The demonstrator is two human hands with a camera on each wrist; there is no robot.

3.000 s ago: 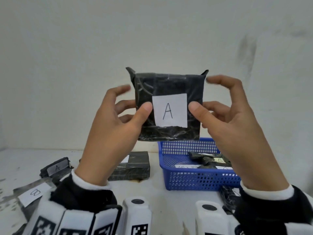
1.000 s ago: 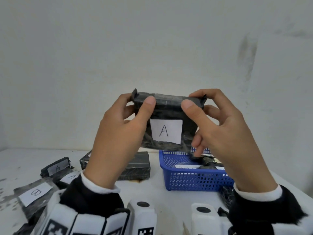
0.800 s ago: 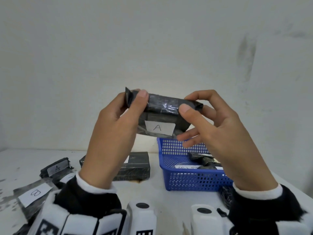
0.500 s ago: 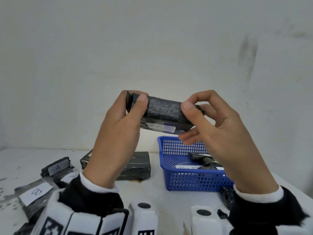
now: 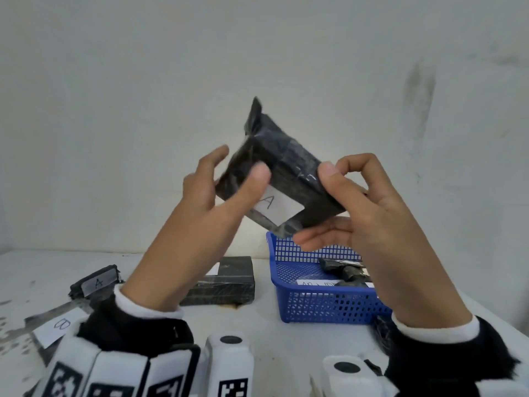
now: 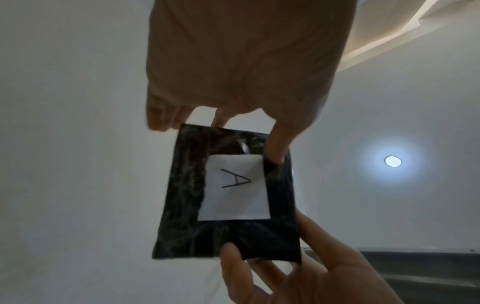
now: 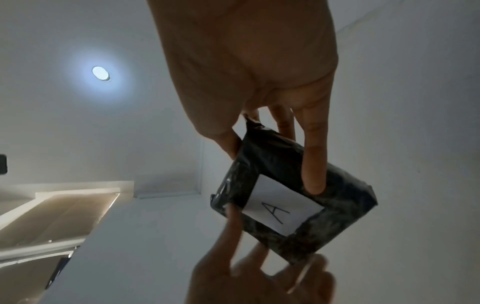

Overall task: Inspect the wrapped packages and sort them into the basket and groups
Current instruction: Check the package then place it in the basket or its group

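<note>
A black wrapped package [image 5: 289,170] with a white paper label marked "A" [image 5: 274,206] is held up in the air before the wall, tilted with one corner pointing up. My left hand [image 5: 240,164] pinches its left side, thumb on the front and fingers behind. My right hand [image 5: 343,179] grips its right end, thumb on top and fingers underneath. The left wrist view shows the package [image 6: 182,195] label side on, and the right wrist view shows the package [image 7: 337,216] under my right fingers [image 7: 311,181]. A blue basket [image 5: 286,270] stands on the table below.
The basket holds wrapped packages [image 5: 343,273]. A black block-shaped package [image 5: 226,282] lies left of the basket. Further left lie a package labelled A [image 5: 96,282] and one labelled B [image 5: 57,325]. Another dark package [image 5: 383,330] sits to the right of the basket's front.
The package was upright with its label facing me, then tipped onto its edge. Now it is turned diagonally with its left corner raised. Both hands kept hold and shifted their grip.
</note>
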